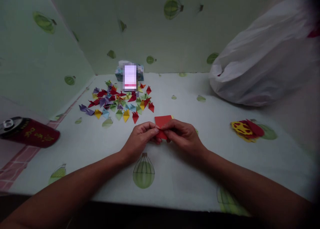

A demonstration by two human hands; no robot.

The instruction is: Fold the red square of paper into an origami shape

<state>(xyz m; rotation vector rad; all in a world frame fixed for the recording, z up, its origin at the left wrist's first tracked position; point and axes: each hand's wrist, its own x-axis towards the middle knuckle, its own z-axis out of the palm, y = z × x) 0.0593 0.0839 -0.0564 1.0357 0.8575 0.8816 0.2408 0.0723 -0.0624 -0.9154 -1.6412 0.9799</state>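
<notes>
Fingers of both hands meet on a small red paper (162,124) lying on the table cloth (175,175). The left hand (140,139) pinches the paper's near edge from its side, and the right hand (183,137) pinches the same edge just beside it, fingertips almost touching. Beyond the left hand, well apart, lies a heap of folded paper pieces (120,103) in red, yellow, purple and green, with a blurred box (130,76) behind them. Far to the left of that hand rests a dark red can (30,132) with gold characters too small to read. Beyond the right hand sits a white plastic bag (265,58), and to its right a red and yellow paper stack (246,129)
</notes>
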